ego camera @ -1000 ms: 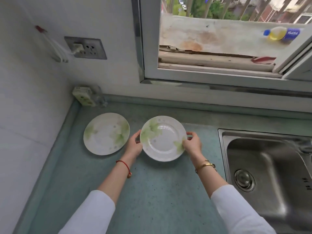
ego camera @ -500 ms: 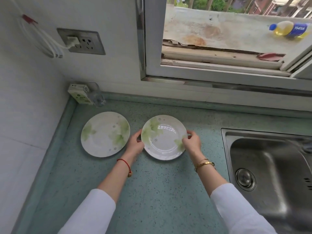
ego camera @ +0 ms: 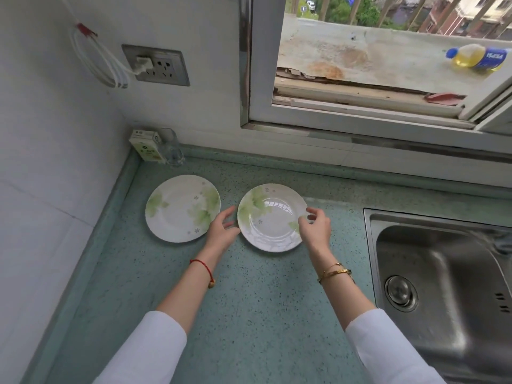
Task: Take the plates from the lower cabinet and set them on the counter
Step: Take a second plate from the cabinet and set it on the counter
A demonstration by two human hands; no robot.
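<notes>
right plate (ego camera: 273,217) flat on surface (ego camera: 249,314) | left hand (ego camera: 221,231) fingers spread beside rim | right hand (ego camera: 315,227) fingers loose, apart, over rim

We recorded soft, even daylight entering through the window (ego camera: 360,67). Shadows were faint. We noted reflected window glare on the right plate (ego camera: 273,217), wide-angle bending at the edges, and smeared detail across the sink (ego camera: 443,259).
</notes>
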